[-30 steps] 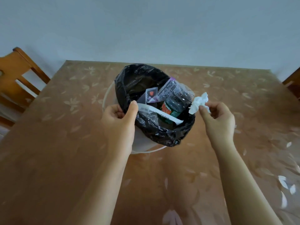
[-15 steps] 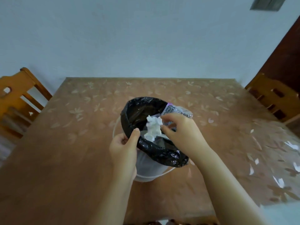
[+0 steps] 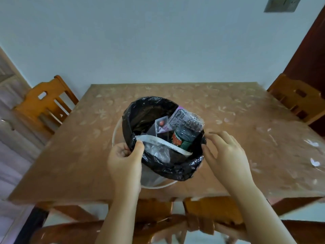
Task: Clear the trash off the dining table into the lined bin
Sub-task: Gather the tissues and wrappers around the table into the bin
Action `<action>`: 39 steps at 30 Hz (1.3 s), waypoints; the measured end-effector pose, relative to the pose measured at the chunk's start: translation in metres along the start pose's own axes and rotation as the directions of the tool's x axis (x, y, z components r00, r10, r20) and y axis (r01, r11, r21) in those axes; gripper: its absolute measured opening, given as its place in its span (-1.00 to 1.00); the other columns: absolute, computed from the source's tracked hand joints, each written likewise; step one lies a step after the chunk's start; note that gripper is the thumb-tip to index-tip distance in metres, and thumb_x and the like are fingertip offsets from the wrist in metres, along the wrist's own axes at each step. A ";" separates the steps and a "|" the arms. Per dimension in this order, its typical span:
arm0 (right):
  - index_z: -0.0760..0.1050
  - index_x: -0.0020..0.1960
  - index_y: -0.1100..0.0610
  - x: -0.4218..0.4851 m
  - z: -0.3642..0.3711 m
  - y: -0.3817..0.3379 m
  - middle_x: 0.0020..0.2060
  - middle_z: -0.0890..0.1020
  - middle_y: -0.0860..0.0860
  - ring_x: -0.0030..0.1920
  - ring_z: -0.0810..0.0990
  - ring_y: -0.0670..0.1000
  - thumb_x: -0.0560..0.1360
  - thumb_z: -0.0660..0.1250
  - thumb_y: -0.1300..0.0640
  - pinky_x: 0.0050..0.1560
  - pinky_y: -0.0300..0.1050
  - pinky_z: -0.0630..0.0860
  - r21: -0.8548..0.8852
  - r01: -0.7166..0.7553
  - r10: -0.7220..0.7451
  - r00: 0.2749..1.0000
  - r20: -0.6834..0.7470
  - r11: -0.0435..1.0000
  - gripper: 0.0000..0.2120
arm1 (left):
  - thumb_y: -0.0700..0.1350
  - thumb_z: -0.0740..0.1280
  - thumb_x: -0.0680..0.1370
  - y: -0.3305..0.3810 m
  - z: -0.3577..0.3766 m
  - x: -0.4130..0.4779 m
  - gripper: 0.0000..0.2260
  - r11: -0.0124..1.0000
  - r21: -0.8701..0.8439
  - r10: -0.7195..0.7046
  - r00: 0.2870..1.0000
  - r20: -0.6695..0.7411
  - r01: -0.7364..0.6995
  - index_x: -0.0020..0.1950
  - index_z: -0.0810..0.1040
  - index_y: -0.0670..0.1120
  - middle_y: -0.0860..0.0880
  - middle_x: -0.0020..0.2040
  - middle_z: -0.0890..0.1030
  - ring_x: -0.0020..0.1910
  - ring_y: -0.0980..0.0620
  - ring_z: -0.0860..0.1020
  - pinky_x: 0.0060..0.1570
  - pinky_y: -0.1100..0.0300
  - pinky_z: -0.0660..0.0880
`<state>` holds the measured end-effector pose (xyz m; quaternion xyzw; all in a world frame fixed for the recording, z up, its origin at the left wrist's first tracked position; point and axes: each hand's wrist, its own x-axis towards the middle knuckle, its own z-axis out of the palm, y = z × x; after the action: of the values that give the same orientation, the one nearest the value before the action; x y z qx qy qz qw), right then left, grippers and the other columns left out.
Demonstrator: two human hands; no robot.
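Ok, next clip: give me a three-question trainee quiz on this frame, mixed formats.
1. True or false: the right hand is holding a crumpled tissue.
2. Multiple choice: the left hand grips
A. the bottle
B. the near-left rim of the liner
C. a chair
3. Short answer: what colour is the liner in the bin?

Key
1. False. It is open and empty, fingers spread beside the bin's right rim.
2. B. The thumb hooks over the rim, next to a white wrapper strip. The bottle lies untouched inside.
3. Black.
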<state>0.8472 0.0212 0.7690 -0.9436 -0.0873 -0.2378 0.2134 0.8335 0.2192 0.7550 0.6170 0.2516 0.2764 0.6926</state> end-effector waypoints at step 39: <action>0.54 0.03 0.22 -0.581 -0.150 -0.080 -0.06 0.62 0.15 -0.03 0.57 0.23 0.39 0.37 0.26 -0.03 0.09 0.51 0.070 -0.215 0.202 0.966 0.162 0.974 -0.79 | 0.07 0.32 0.29 -0.082 -0.405 -0.425 -0.59 0.952 0.221 -0.239 0.966 0.095 0.213 -0.27 0.43 -0.31 -0.17 -0.35 0.49 -0.36 -0.07 0.42 -0.35 0.03 0.35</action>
<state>0.2582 -0.0103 0.6350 -0.9528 -0.0139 -0.1366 0.2709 0.2533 0.2075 0.6318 0.6688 0.3058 0.1293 0.6651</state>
